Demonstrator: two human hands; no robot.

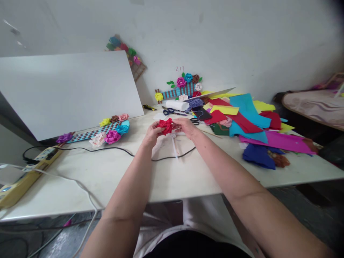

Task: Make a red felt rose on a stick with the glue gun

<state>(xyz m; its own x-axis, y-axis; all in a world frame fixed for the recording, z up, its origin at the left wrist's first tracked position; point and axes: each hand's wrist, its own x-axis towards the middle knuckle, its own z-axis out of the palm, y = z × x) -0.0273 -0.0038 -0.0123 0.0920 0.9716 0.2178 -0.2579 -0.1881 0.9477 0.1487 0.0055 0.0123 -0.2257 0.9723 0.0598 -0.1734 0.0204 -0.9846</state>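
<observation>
Pinched together, the left hand's grip [152, 134] held the left edge of a red flower [165, 127] above the counter [188, 175]; the right hand's grip [185, 127], likewise narrowed, had hold of its right edge. Further right, black-handled scissors [194, 122] lay near a pile of coloured sheets [245, 110].

the flower [165, 127] is red, the table [185, 181] white.

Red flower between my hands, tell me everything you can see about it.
The red flower is bright, with crinkled, folded petals that look like crepe paper. It is held above the white table, the left hand gripping one side and the right hand at the other edge. Whether it has a stem is unclear.
</observation>
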